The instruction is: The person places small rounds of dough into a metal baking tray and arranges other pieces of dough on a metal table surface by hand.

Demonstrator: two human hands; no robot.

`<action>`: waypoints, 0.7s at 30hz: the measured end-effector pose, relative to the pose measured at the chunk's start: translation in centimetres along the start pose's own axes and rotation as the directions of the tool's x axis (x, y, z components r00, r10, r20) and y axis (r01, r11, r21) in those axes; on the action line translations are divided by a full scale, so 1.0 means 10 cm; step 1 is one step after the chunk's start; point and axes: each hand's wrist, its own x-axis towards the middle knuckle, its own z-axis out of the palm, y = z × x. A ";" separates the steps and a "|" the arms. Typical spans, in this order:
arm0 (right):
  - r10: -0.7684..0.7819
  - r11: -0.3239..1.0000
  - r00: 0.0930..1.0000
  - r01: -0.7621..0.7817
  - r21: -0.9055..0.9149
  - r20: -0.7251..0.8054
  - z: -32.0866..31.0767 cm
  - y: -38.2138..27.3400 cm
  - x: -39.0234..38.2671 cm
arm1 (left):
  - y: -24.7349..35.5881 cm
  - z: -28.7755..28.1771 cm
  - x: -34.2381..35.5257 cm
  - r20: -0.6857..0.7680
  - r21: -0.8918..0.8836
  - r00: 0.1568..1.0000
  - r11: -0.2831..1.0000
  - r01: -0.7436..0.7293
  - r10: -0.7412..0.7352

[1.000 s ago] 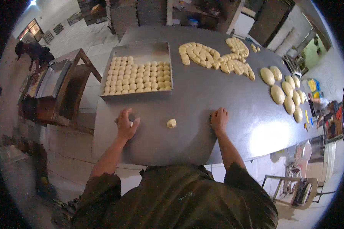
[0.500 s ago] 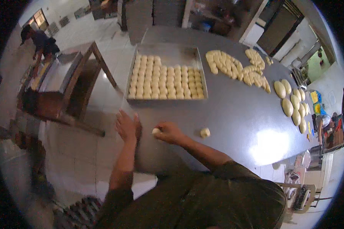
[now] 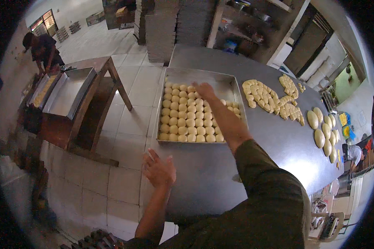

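Note:
A metal tray (image 3: 164, 110) on the dark table holds many round dough balls (image 3: 181, 122) in tight rows. My right hand (image 3: 205, 90) reaches across it, fingers bent down at the far end of the rows, beside the topmost balls. The dough ball under those fingers is mostly hidden by them. My forearm covers part of the tray's right side. Nearer to me, my left hand (image 3: 159, 169) hovers at the table's left edge, fingers spread and nothing in it.
Right of the tray lie cut dough strips (image 3: 262, 95) and several large oval dough pieces (image 3: 322, 133). To the left, a wooden table (image 3: 99, 83) carries metal trays (image 3: 70, 91), with another person (image 3: 43, 50) at its far end. Shelves (image 3: 249, 27) stand behind.
My right hand has carried the dough ball from the near table up into the tray's far rows. My left hand stays near the table edge, fingers spread. The view has shifted.

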 end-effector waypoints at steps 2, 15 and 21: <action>0.075 0.995 0.993 -0.068 0.079 -0.091 -0.11 -0.69 -0.25 | -0.17 -0.10 0.01 -0.014 0.031 0.996 0.996 0.086 -0.086; -0.028 0.988 0.997 0.039 0.148 -0.076 -1.78 0.19 -2.56 | 0.03 -0.14 0.05 0.048 0.044 0.999 0.999 0.020 -0.022; -0.354 0.926 0.933 0.359 -0.116 0.063 -2.06 1.45 -4.94 | 0.01 0.11 -0.04 -0.066 0.011 0.990 0.992 -0.122 0.123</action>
